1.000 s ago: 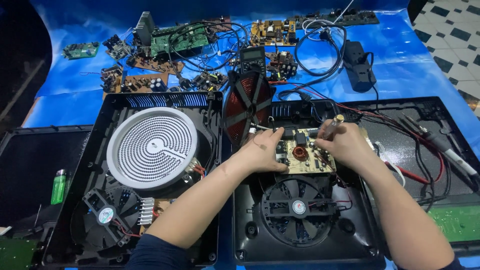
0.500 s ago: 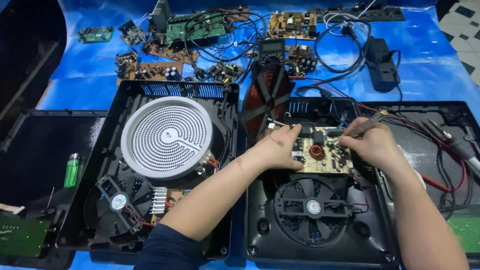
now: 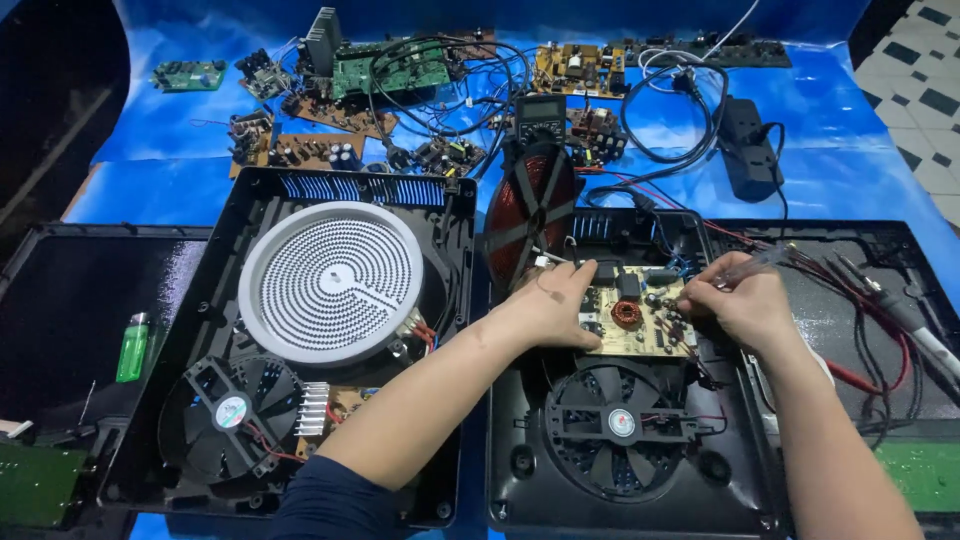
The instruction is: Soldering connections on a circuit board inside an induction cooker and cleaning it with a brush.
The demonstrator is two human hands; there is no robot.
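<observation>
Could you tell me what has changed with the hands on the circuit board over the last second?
The right hand has shifted from the board's top edge to its right edge, keeping hold of a thin clear-handled tool. The left hand stayed pressed on the left side of the circuit board. The board, the fan below it and the round heating element have not moved.

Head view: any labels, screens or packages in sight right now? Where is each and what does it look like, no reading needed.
Multimeter screen: top centre, behind the upright copper coil; small greyish rectangle in a dark case.
Left fan label: hub of the fan below the white round heater; round, white with green and red.
Right fan label: hub of the fan below the circuit board under both hands; small round, pale.
No packages in sight.
</observation>
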